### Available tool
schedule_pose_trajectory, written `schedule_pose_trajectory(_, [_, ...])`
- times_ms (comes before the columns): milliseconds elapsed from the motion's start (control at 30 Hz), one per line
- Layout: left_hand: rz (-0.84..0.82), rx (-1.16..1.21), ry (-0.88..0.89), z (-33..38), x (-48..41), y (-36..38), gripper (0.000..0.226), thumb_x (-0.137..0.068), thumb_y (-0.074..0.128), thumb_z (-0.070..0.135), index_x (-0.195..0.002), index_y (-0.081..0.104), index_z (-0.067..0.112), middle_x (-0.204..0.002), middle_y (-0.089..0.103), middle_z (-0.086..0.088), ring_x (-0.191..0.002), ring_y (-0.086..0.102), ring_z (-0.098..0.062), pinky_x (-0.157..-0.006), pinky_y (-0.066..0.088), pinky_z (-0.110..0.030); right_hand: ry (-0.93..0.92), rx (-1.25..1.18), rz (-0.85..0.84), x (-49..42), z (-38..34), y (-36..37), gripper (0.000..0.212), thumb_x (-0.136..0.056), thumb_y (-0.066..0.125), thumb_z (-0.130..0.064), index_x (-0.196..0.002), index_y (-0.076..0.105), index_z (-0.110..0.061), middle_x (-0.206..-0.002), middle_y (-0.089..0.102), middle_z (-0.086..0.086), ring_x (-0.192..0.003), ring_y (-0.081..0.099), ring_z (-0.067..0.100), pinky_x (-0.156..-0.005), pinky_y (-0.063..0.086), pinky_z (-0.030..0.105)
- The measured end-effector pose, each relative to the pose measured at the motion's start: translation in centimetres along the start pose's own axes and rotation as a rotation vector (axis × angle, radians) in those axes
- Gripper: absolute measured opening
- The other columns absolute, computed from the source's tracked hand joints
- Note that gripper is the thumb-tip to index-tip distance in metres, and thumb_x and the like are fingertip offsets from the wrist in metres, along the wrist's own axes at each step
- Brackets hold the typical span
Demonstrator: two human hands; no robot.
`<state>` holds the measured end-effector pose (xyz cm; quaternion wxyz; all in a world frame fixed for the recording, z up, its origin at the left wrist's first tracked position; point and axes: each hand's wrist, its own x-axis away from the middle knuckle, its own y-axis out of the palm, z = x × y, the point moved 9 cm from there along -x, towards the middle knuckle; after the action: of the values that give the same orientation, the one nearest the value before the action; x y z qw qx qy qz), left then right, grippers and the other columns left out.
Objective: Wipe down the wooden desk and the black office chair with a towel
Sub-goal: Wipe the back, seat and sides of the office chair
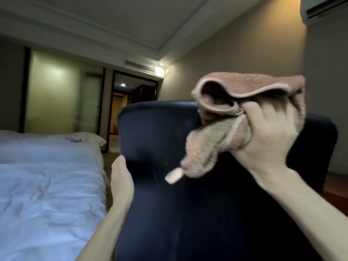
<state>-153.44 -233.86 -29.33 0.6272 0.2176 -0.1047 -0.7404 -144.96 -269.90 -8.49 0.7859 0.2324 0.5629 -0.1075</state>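
White-sheeted bed (pixel 47 185) at left, beige wall (pixel 235 63), lit ceiling lamp (pixel 159 71), dark-framed doorway (pixel 131 102), air conditioner (pixel 323 10) mounted upper right.

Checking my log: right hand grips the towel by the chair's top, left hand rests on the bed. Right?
No. In the head view the left hand holds the chair by its side edge, not the bed. The right hand does grip the towel by the chair's top.

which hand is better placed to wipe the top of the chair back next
Right, probably. The right hand grips the towel, raised beside the top edge of the black chair. The left hand holds no cloth; it grips the chair's left edge, likely steadying it.
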Motion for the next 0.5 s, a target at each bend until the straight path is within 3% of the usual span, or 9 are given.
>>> schedule_pose_trajectory(67, [-0.039, 0.025, 0.011, 0.7, 0.7, 0.3, 0.079, -0.076, 0.037, 0.080, -0.133, 0.063, 0.032, -0.129, 0.067, 0.008, -0.122, 0.060, -0.019, -0.110, 0.044, -0.042, 0.066, -0.014, -0.006, 1.0, -2.4, 2.1, 0.030, -0.089, 0.065, -0.039, -0.099, 0.071, -0.012, -0.099, 0.069, 0.020, -0.096, 0.061, 0.042, -0.099, 0.044, 0.057])
schedule_pose_trajectory(133, [-0.068, 0.092, -0.013, 0.7, 1.4, 0.2, 0.074, -0.089, 0.038, 0.075, -0.140, 0.060, 0.025, -0.139, 0.064, -0.001, -0.130, 0.059, -0.026, -0.107, 0.049, -0.043, 0.056, -0.095, -0.042, 2.9, -5.2, 4.0, 0.026, -0.081, 0.074, -0.032, -0.101, 0.077, -0.014, -0.103, 0.073, 0.020, -0.099, 0.064, 0.043, -0.102, 0.045, 0.058])
schedule_pose_trajectory(200, [-0.120, 0.224, -0.033, 1.0, 2.1, 0.8, 0.056, -0.104, 0.042, 0.057, -0.136, 0.061, 0.015, -0.134, 0.065, -0.006, -0.128, 0.060, -0.029, -0.101, 0.052, -0.039, -0.101, -0.188, -0.148, 6.2, -9.0, 6.0, 0.024, -0.083, 0.072, -0.022, -0.104, 0.080, -0.014, -0.108, 0.074, 0.020, -0.106, 0.066, 0.041, -0.105, 0.045, 0.059])
schedule_pose_trajectory(267, [-0.167, 0.385, -0.077, 0.7, 2.7, 1.0, 0.054, -0.102, 0.044, 0.050, -0.136, 0.059, 0.011, -0.124, 0.067, -0.007, -0.114, 0.065, -0.024, -0.100, 0.053, -0.039, -0.352, -0.303, -0.371, 11.5, -13.1, 7.5, 0.021, -0.094, 0.060, -0.016, -0.102, 0.079, -0.013, -0.111, 0.074, 0.019, -0.111, 0.067, 0.040, -0.110, 0.040, 0.057])
schedule_pose_trajectory(367, [-0.157, 0.272, 0.022, 0.4, 2.1, -0.2, 0.053, -0.113, 0.027, 0.039, -0.135, 0.063, 0.006, -0.107, 0.077, 0.005, -0.095, 0.073, -0.005, -0.075, 0.056, -0.018, -0.659, -0.420, -0.770, 20.4, -16.4, 7.7, 0.028, -0.101, 0.048, -0.017, -0.094, 0.075, -0.014, -0.098, 0.071, 0.012, -0.107, 0.065, 0.038, -0.115, 0.032, 0.052])
schedule_pose_trajectory(433, [-0.139, 0.196, 0.045, -0.7, 1.9, -1.3, 0.051, -0.114, 0.025, 0.035, -0.127, 0.069, 0.013, -0.104, 0.079, 0.010, -0.094, 0.073, -0.001, -0.072, 0.054, -0.013, -0.779, -0.389, -0.998, 24.0, -16.8, 7.3, 0.031, -0.101, 0.043, -0.024, -0.105, 0.074, -0.019, -0.109, 0.070, 0.005, -0.119, 0.059, 0.035, -0.122, 0.022, 0.049])
schedule_pose_trajectory(500, [-0.178, 0.099, 0.017, -2.9, 2.2, -1.5, 0.046, -0.112, 0.030, 0.040, -0.114, 0.073, 0.021, -0.100, 0.079, 0.009, -0.097, 0.072, -0.009, -0.073, 0.055, -0.018, -0.900, -0.389, -1.004, 24.0, -16.5, 6.3, 0.030, -0.099, 0.043, -0.027, -0.106, 0.072, -0.022, -0.109, 0.069, 0.002, -0.119, 0.059, 0.031, -0.121, 0.023, 0.049])
